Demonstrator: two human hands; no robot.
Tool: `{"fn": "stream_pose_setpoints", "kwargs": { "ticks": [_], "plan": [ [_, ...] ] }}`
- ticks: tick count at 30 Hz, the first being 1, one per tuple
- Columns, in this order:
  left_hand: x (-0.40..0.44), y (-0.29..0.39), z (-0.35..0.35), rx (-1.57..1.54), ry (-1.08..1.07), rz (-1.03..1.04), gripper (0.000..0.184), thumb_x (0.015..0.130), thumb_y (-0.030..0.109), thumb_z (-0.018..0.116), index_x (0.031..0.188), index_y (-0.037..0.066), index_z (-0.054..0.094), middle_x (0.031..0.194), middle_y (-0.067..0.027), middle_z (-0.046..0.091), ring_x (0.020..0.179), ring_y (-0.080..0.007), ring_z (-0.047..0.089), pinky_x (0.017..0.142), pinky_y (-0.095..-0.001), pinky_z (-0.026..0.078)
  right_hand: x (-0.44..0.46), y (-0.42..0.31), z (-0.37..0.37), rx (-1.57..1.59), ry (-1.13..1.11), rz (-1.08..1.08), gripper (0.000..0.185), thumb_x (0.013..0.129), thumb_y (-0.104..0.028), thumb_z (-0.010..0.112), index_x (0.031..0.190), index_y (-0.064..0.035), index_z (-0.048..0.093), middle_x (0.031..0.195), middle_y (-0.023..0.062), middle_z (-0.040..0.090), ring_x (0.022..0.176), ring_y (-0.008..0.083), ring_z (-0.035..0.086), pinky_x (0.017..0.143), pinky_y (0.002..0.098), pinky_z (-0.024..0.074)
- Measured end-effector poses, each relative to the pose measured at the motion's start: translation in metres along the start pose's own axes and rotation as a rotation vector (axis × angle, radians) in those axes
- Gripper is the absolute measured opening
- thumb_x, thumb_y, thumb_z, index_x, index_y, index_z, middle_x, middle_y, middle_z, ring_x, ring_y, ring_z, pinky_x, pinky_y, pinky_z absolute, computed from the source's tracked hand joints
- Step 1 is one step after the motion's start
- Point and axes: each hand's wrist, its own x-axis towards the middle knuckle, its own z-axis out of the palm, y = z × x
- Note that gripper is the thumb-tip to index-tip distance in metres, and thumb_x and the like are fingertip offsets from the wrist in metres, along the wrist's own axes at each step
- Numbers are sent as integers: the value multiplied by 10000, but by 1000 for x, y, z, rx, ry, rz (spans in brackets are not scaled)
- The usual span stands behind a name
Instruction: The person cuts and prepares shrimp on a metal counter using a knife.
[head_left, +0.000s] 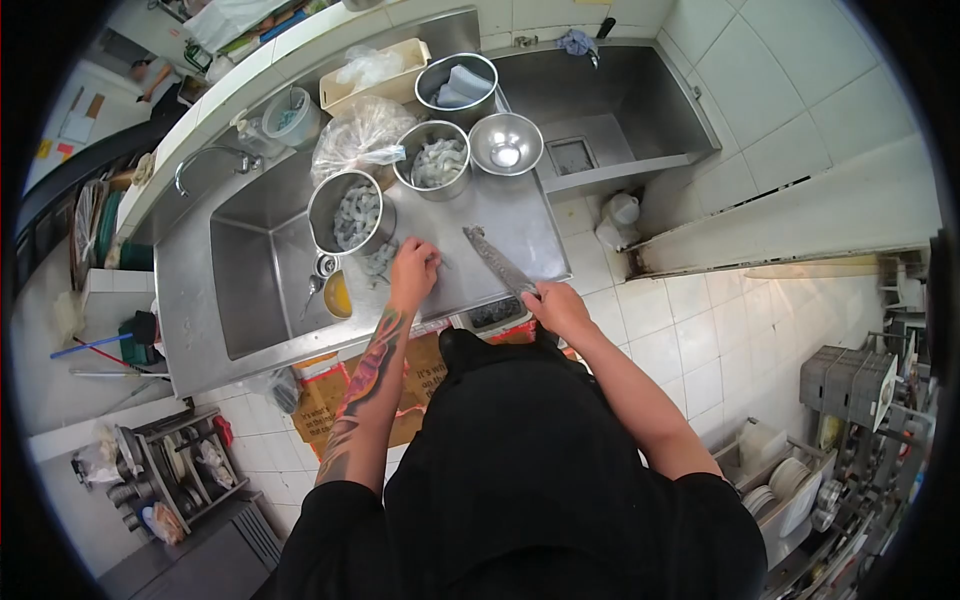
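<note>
Shrimp (pixel 379 262) lie on the counter (pixel 532 228) at the left hand's (pixel 414 270) nine o'clock, likely light, soft and slippery, best pinched mid-body; I can't tell whether those curled fingers grip anything, while past three o'clock the right hand (pixel 560 308) clamps a knife (pixel 497 260)

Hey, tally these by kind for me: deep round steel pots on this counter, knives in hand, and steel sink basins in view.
Deep round silver steel pots: 3
Long-bladed metal knife, in the right hand: 1
Rectangular grey steel sink basins: 2
Total: 6
</note>
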Motion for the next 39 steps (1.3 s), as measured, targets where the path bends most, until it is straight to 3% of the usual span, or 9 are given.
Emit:
{"fn": "stream_pose_setpoints", "kwargs": {
  "ticks": [5, 7, 11, 15, 19, 24, 27, 37, 39],
  "plan": [
    [6, 6, -6, -139, 27, -84, 96, 856, 32, 772, 940, 60, 735, 945, -116, 654, 792, -280, 688, 710, -380, 566, 4, 7, 15, -55, 72, -104, 430, 1033, -395, 628, 888, 7, 680, 769, 215, 713, 735, 394, 725, 762, 511, 569],
    [25, 23, -18, -206, 110, -95, 115, 870, 29, 780, 974, 50, 735, 952, -106, 683, 828, -238, 698, 735, -357, 569, 0, -6, -6, 220, -111, 164, 453, 1028, -404, 643, 885, 25, 671, 744, 224, 703, 647, 381, 714, 719, 500, 569],
    [82, 54, -55, -305, 271, -67, 185, 908, 48, 795, 1087, 38, 751, 1025, -100, 750, 893, -161, 714, 773, -309, 565, 4, 20, 10, 174, -33, 72, 451, 1027, -399, 656, 877, 27, 663, 733, 224, 701, 592, 352, 705, 666, 479, 564],
    [95, 51, -84, -365, 301, -88, 169, 942, 56, 759, 1105, 12, 754, 1043, -145, 747, 865, -201, 738, 726, -336, 581, -6, 16, 4, 237, -71, 39, 428, 1026, -381, 670, 899, 28, 672, 690, 192, 682, 505, 285, 662, 587, 441, 545],
    [34, 9, -79, 21, -250, -207, 181, 909, 50, 701, 1081, 47, 757, 1099, -206, 729, 897, -320, 739, 778, -436, 583, -12, 27, 6, 302, -155, 191, 393, 1028, -372, 678, 962, 15, 709, 636, 122, 652, 466, 204, 613, 510, 396, 510],
    [-27, -14, -57, 187, -140, 110, 323, 795, -25, 690, 1089, 97, 742, 1149, -132, 683, 1134, -386, 640, 932, -485, 543, -22, 26, 6, 390, -132, 169, 383, 1030, -380, 678, 983, -3, 727, 605, 91, 630, 450, 185, 597, 480, 381, 490],
    [-27, -19, -48, 200, -154, 118, 309, 791, -13, 707, 1073, 111, 718, 1180, -125, 645, 1183, -396, 603, 926, -484, 542, -12, 27, 18, 340, -145, 105, 389, 1032, -397, 671, 1019, -15, 744, 613, 99, 638, 447, 205, 604, 491, 388, 498],
    [-8, -26, -37, 225, -324, 158, 184, 797, 51, 719, 949, 56, 615, 1000, -135, 627, 1005, -376, 624, 819, -495, 531, 3, 19, 23, 373, -188, 101, 409, 1036, -411, 655, 1051, -12, 746, 610, 112, 645, 465, 216, 636, 503, 391, 520],
    [-6, -17, -34, 27, -315, 7, 190, 801, 37, 706, 970, 54, 623, 952, -139, 644, 991, -371, 632, 802, -492, 524, 4, 23, 26, 373, -186, 92, 415, 1034, -414, 657, 1027, -6, 733, 613, 113, 642, 463, 216, 635, 499, 390, 520]
  ]
}}
